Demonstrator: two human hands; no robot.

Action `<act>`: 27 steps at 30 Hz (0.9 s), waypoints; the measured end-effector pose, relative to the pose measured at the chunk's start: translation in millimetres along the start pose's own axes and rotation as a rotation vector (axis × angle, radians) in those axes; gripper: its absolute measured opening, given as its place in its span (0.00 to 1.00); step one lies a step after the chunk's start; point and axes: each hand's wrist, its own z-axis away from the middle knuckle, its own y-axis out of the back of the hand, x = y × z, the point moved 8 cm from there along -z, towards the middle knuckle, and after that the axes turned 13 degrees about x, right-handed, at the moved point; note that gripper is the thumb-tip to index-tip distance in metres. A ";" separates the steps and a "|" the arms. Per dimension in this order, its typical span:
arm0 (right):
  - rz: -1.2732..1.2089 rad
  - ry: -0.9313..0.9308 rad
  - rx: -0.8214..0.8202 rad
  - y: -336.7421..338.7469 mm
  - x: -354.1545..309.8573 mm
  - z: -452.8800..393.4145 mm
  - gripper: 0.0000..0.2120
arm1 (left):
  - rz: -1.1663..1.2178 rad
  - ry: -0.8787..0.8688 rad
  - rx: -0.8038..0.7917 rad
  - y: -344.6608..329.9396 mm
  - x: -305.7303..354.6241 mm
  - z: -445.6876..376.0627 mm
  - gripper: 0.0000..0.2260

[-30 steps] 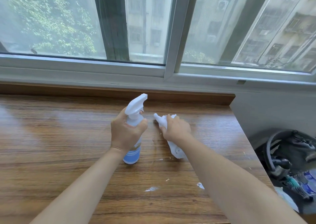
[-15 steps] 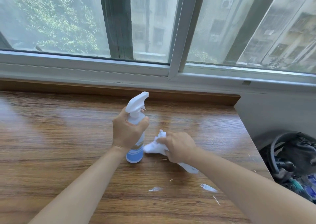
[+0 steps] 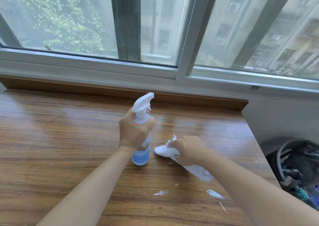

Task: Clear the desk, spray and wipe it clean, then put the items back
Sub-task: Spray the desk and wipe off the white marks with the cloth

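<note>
From the head view you look to be in the wiping step: your right hand bunches the white cloth in curled fingers on the wooden desk, just beside the upright spray bottle your left hand wraps, so next sweep toward the white scraps.

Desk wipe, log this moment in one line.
phase: wiping | left hand: holds spray bottle upright on desk | right hand: presses white cloth
</note>
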 end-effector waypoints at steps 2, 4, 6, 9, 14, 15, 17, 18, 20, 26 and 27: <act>-0.015 -0.001 0.019 -8.0 2.9 17.8 0.25 | 0.007 0.003 0.006 2.0 0.4 -0.9 0.11; -0.034 -0.031 0.049 -11.4 6.1 17.7 0.25 | 0.007 -0.003 -0.001 2.0 0.1 -2.1 0.11; -0.045 -0.069 0.080 -8.7 7.1 6.3 0.24 | 0.005 -0.021 -0.014 0.1 1.1 -2.0 0.11; -0.029 -0.165 0.127 -1.5 16.0 -19.8 0.19 | -0.003 -0.047 -0.031 -3.5 4.0 1.6 0.12; -0.050 -0.330 0.153 20.5 24.3 -54.4 0.18 | -0.026 -0.108 -0.061 -10.1 14.2 8.7 0.12; -0.039 -0.326 0.152 22.0 21.3 -54.3 0.20 | -0.027 -0.105 -0.064 -11.3 14.7 9.3 0.12; -0.028 -0.280 0.169 20.0 12.9 -44.3 0.24 | -0.033 -0.103 -0.061 -12.0 15.3 10.9 0.12; -0.040 -0.238 0.166 17.1 7.6 -33.9 0.26 | -0.042 -0.102 -0.059 -11.4 15.6 12.5 0.12; -0.086 -0.143 0.135 7.4 -1.0 -9.7 0.25 | -0.051 -0.091 -0.060 -9.4 17.0 16.5 0.12; -0.275 -0.251 0.241 17.5 14.9 49.8 0.21 | -0.166 -0.039 -0.336 -15.5 31.0 17.5 0.16; -0.316 -0.318 0.299 22.3 23.9 58.2 0.20 | -0.194 -0.042 -0.409 -15.9 34.2 19.9 0.17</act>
